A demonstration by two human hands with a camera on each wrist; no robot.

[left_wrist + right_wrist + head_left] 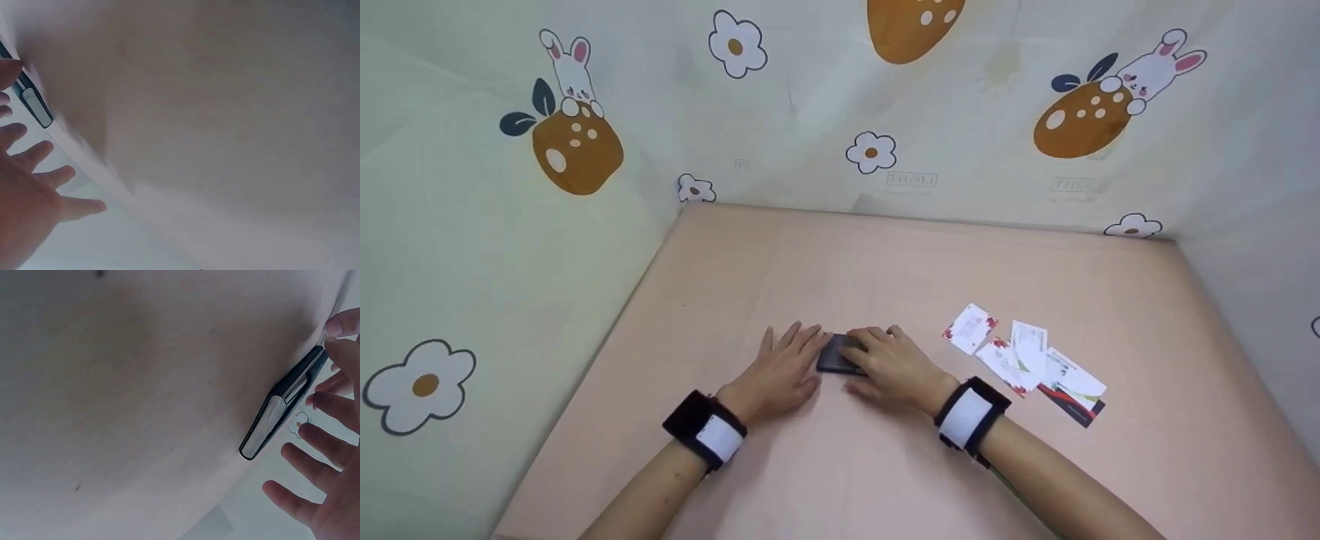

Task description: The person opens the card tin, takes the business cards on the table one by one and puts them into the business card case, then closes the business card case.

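Note:
A flat black card case [834,355] lies on the pink tabletop between my hands. Its silvery metal edge shows in the right wrist view, where the card case [269,417] looks closed. My left hand [775,376] is at the case's left side, fingers extended and fingertips by its edge. From the right, my right hand [898,369] reaches over the case, its fingers covering the right part. Spread fingers of the right hand [329,464] appear beside the case in the right wrist view. Neither hand is seen gripping it.
Several business cards lie right of my right hand: a white card with red corners [970,328] apart, and an overlapping group with a white card [1030,345] and a dark card [1078,411]. A patterned cloth wall [810,105] encloses the pink table [825,270].

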